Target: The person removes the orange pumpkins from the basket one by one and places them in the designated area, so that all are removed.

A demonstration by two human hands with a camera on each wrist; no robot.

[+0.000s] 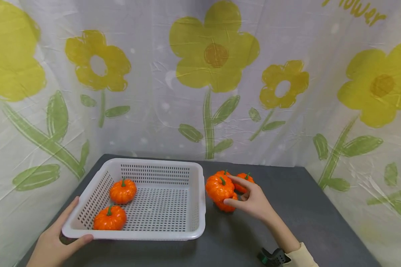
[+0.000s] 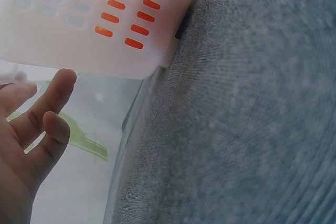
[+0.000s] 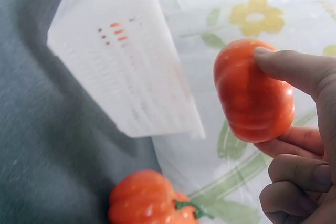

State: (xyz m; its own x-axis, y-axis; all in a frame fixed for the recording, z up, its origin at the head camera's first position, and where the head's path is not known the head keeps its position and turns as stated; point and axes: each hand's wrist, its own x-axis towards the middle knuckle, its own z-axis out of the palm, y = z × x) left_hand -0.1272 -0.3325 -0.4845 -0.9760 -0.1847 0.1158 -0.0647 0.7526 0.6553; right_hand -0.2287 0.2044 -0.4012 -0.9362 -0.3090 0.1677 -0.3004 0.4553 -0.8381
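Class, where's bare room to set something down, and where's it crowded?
Free: dark grey tabletop right of the right hand; floor of the white perforated plastic basket, right of its two ribbed orange pumpkins. Crowded: outside the basket's right wall, where more pumpkins cluster by that hand.

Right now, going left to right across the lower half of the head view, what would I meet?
Left fingers, white basket, held pumpkin, right fingers, black wristband.
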